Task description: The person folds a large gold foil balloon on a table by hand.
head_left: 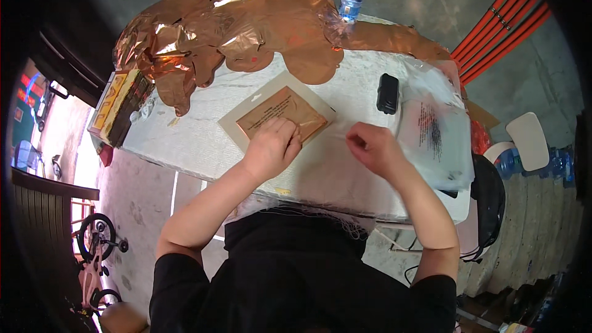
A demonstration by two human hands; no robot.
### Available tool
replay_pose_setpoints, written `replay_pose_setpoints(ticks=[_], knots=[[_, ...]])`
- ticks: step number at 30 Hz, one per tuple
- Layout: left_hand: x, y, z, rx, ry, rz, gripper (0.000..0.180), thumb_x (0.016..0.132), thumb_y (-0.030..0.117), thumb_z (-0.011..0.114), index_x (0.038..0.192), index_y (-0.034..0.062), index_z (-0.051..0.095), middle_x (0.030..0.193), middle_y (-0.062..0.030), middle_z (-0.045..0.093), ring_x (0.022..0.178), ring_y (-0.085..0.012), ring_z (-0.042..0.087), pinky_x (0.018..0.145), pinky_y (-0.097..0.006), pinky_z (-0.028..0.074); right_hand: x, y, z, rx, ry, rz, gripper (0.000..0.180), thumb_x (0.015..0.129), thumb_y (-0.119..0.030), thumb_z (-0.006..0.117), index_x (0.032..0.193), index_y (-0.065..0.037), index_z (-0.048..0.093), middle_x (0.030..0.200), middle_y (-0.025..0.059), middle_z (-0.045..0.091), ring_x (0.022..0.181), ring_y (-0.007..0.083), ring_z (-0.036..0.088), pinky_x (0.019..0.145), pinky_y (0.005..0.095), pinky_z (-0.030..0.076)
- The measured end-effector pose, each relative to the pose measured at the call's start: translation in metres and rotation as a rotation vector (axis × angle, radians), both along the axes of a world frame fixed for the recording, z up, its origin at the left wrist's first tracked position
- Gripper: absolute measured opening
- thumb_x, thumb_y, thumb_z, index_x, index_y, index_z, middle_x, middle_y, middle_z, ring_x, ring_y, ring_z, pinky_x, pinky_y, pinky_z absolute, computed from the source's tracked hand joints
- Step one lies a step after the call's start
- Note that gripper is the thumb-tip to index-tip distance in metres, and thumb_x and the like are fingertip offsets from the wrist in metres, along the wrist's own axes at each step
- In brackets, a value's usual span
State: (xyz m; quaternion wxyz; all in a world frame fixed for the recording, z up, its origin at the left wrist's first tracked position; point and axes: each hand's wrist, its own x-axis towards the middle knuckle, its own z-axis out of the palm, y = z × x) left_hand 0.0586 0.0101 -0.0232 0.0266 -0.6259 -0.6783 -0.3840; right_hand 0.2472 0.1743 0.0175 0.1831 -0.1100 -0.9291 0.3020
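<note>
A flat hanging packet lies tilted on the table in front of me, a pale card with a slot hole and a folded copper-coloured foil sheet showing under printed lettering. My left hand rests over its near part with the fingers curled in. Whether those fingers pinch anything is hidden by the hand itself. To the right of the packet, and apart from it, my right hand hovers over the table with thumb and fingers curled together. Anything inside that grip is too small or hidden to tell.
Crumpled copper foil balloons spread along the far edge, beside a water bottle. A black case and a stack of clear plastic bags lie at right. A yellow-and-brown box stands at the left end of the white-covered table.
</note>
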Motion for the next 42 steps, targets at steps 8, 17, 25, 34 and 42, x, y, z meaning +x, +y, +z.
replay_pose_setpoints(ticks=[8, 17, 25, 34, 42], knots=[[-0.001, -0.002, -0.004, -0.001, 0.004, 0.024, 0.01, 0.084, 0.009, 0.059, 0.083, 0.0007, 0.053, 0.08, -0.017, 0.057, 0.079, -0.0372, 0.056, 0.07, -0.044, 0.046, -0.034, 0.004, -0.044, 0.262, 0.101, 0.018, 0.011, 0.079, -0.007, 0.065, 0.081, -0.004, 0.055, 0.072, 0.0124, 0.059, 0.063, 0.03, 0.06, 0.057, 0.0378, 0.05], [-0.002, -0.003, -0.002, -0.002, -0.033, 0.03, 0.009, 0.084, 0.009, 0.059, 0.083, 0.0011, 0.054, 0.08, -0.0174, 0.057, 0.079, -0.0374, 0.056, 0.07, -0.044, 0.046, -0.026, 0.005, -0.032, 0.21, -0.011, 0.196, 0.009, 0.083, -0.012, 0.062, 0.088, -0.006, 0.059, 0.078, 0.013, 0.063, 0.071, 0.0328, 0.063, 0.061, 0.0411, 0.051], [-0.001, -0.003, -0.003, -0.008, -0.037, 0.032, 0.009, 0.083, 0.008, 0.06, 0.083, 0.0014, 0.054, 0.079, -0.017, 0.057, 0.081, -0.0369, 0.056, 0.071, -0.043, 0.046, -0.04, 0.003, -0.043, 0.397, -0.155, -0.062, 0.018, 0.084, -0.016, 0.063, 0.096, -0.006, 0.052, 0.076, 0.0131, 0.064, 0.069, 0.0326, 0.064, 0.057, 0.0406, 0.051], [-0.002, -0.004, 0.0, -0.017, 0.051, -0.042, 0.016, 0.072, 0.01, 0.069, 0.078, 0.0042, 0.055, 0.084, -0.0109, 0.056, 0.082, -0.0315, 0.055, 0.072, -0.04, 0.046, -0.032, 0.009, -0.022, 0.245, -0.161, -0.127, 0.022, 0.083, -0.018, 0.064, 0.097, -0.005, 0.053, 0.084, 0.0125, 0.063, 0.071, 0.0327, 0.065, 0.06, 0.042, 0.051], [-0.001, -0.002, 0.004, -0.039, 0.084, -0.046, 0.023, 0.068, 0.013, 0.073, 0.074, 0.0073, 0.051, 0.081, -0.0086, 0.052, 0.08, -0.0293, 0.053, 0.071, -0.038, 0.045, -0.039, 0.021, -0.046, 0.306, -0.079, -0.062, 0.009, 0.084, -0.013, 0.063, 0.088, -0.005, 0.061, 0.089, 0.0122, 0.062, 0.077, 0.0324, 0.063, 0.068, 0.0409, 0.052]])
